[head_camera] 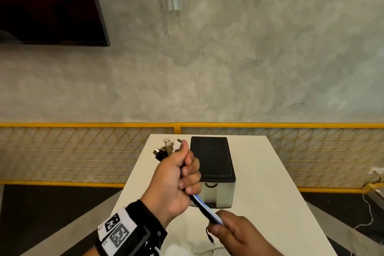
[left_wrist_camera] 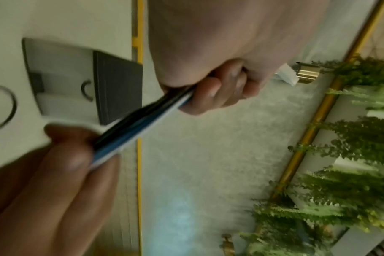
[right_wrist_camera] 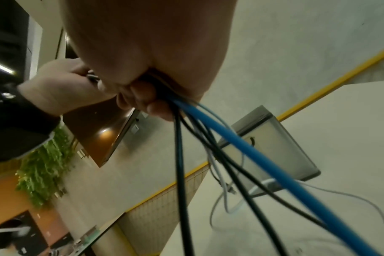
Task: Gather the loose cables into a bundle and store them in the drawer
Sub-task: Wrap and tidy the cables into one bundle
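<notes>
Several cables, black, blue and white, form one bundle [head_camera: 204, 208] stretched between my two hands above the white table [head_camera: 270, 183]. My left hand [head_camera: 182, 174] grips the bundle in a fist just below its USB plugs [head_camera: 168, 147], which fan out above the fist. My right hand [head_camera: 226, 224] grips the same cables lower down, near the table's front. In the right wrist view the bundle [right_wrist_camera: 241, 152] hangs loose below my right hand [right_wrist_camera: 147, 102] and trails onto the table. The small drawer unit [head_camera: 214, 170], black-topped with a translucent front, stands shut behind my hands.
Loose cable ends [head_camera: 209, 237] lie on the table at its near edge. A yellow mesh railing [head_camera: 83, 151] runs behind the table. A dark screen [head_camera: 52, 4] hangs on the grey wall at upper left. A white cord [head_camera: 369, 214] lies on the floor to the right.
</notes>
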### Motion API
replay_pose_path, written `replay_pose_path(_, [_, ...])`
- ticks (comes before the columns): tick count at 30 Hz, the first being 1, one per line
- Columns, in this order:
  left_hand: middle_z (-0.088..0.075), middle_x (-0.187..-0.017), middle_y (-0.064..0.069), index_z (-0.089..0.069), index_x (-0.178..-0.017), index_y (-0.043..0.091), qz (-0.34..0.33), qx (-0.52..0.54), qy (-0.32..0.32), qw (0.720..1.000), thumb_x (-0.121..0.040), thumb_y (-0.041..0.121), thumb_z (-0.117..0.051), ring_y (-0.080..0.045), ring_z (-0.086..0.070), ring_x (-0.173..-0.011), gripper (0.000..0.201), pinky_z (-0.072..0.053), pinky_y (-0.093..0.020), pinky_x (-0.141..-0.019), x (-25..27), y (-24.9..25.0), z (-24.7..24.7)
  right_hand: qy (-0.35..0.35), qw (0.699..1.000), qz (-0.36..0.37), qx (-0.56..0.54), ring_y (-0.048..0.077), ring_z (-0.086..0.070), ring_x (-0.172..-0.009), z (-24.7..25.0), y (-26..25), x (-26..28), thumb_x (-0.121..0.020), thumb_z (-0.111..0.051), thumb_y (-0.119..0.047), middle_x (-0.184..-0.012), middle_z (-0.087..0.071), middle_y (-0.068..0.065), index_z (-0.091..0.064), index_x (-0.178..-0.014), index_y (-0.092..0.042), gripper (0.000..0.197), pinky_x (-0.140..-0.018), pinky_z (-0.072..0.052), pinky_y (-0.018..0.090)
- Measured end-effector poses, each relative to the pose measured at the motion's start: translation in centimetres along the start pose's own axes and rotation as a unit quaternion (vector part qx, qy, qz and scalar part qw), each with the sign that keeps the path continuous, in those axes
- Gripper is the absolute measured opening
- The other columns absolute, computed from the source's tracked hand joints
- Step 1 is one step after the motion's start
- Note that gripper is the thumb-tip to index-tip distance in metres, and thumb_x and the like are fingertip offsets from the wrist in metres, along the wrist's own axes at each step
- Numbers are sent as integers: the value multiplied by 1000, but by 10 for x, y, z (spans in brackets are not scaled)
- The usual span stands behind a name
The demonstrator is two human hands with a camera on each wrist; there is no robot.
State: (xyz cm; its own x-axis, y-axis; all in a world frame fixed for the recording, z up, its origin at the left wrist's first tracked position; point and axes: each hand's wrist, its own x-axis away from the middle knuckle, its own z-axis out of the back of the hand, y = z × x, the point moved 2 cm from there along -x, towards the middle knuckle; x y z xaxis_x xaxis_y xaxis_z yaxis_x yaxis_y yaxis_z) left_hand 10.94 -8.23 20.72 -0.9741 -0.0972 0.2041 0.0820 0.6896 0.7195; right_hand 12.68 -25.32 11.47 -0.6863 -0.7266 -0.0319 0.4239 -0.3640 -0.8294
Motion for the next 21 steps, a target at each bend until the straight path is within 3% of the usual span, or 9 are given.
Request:
replay_pose_path(2, [-31, -48, 4, -50, -60, 14, 33, -33, 5, 999, -96, 43, -48, -4, -22, -30, 46, -20, -16, -34, -2, 0, 6, -16, 999, -43, 18, 3, -59, -81, 0, 0, 1, -87, -46, -64, -88, -63, -2, -56, -90, -37, 29, -78, -44, 17])
replay_pose_path(4, [-39, -53, 1, -61, -69, 10, 97, -104, 0, 990, -96, 41, -49, -4, -24, -32, 43, -22, -15, -33, -3, -3, 16, -96, 988, -78, 96, 3, -57, -89, -1, -7, -1, -63, -29, -91, -90, -60, -10, -54, -81, -46, 54, -85, -41, 16])
replay_pose_path(5, [-45, -56, -1, -67, -75, 7, 130, -147, -4, 981, -97, 40, -48, -3, -25, -32, 44, -22, -14, -33, -3, -4, 21, -152, 972, -87, 158, 6, -55, -94, -3, -9, -2, -48, -22, -94, -95, -57, -12, -53, -82, -46, 66, -89, -40, 18])
replay_pose_path(6, [-51, -60, -3, -71, -82, 6, 158, -191, -10, 969, -98, 40, -47, -3, -26, -33, 44, -23, -13, -33, -3, -6, 26, -185, 955, -79, 220, 8, -54, -101, -2, -12, -2, -45, -19, -93, -101, -57, -10, -53, -90, -44, 74, -92, -40, 22])
replay_pose_path(9, [-63, -73, -5, -73, -102, 6, 222, -292, -33, 930, -99, 42, -46, -2, -27, -37, 44, -24, -12, -33, -3, -14, 33, -98, 935, 20, 341, 17, -57, -106, 13, -26, 6, -82, -17, -77, -115, -61, -5, -49, -114, -34, 62, -92, -45, 31])
replay_pose_path(11, [-66, -78, -3, -72, -108, 9, 246, -332, -52, 909, -100, 42, -45, -3, -26, -40, 43, -23, -12, -34, -1, -21, 34, -76, 927, 58, 363, 17, -58, -106, 22, -37, 15, -91, -23, -67, -120, -60, -6, -46, -118, -35, 48, -91, -45, 33])
replay_pose_path(14, [-67, -72, 2, -71, -98, 13, 267, -352, -66, 895, -101, 38, -46, -4, -24, -40, 35, -20, -12, -34, 4, -35, 32, -64, 925, 77, 366, 14, -59, -106, 31, -48, 8, -94, -40, -54, -120, -61, -9, -47, -117, -40, 28, -88, -47, 32])
replay_pose_path(19, [-71, -75, -8, -66, -76, 19, 264, -345, -139, 890, -99, 45, -47, -5, -27, -38, 39, -24, -15, -38, 15, -55, 29, -63, 933, 61, 349, 11, -58, -98, 40, -48, 1, -92, -46, -52, -109, -62, -9, -59, -104, -34, 26, -76, -42, 26])
replay_pose_path(21, [-70, -68, -5, -63, -81, 22, 235, -385, -160, 878, -95, 38, -53, -8, -30, -41, 23, -26, -18, -42, 18, -56, 25, -51, 944, 44, 324, 10, -59, -93, 41, -45, -1, -87, -52, -53, -103, -64, -9, -57, -100, -33, 24, -74, -44, 27])
